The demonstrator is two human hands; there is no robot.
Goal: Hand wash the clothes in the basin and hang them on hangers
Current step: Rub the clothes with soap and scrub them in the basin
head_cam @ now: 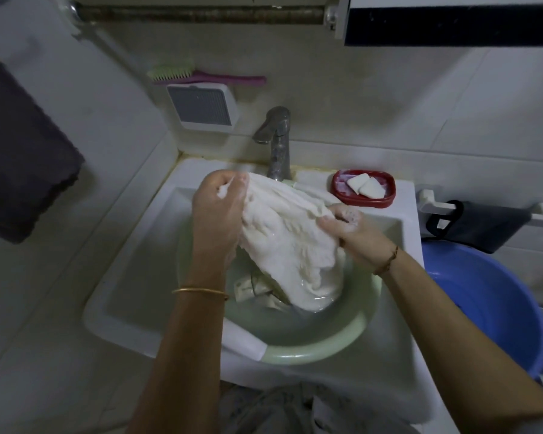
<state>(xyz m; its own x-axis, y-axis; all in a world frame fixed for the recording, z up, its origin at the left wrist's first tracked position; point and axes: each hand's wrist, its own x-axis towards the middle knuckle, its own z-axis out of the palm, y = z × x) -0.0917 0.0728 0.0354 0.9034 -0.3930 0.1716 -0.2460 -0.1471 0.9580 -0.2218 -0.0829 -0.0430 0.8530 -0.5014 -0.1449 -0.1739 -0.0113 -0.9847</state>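
One wet white garment (282, 245) hangs into the green basin (298, 349) inside the sink (132, 277), left hand (217, 211) gripping its upper edge, soapy right hand (345, 230) pinching its side, faucet (276, 142) behind.

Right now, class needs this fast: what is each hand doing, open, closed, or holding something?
Left hand: closed, gripping the white garment at its top edge.
Right hand: closed, soapy, gripping the same garment's right side.
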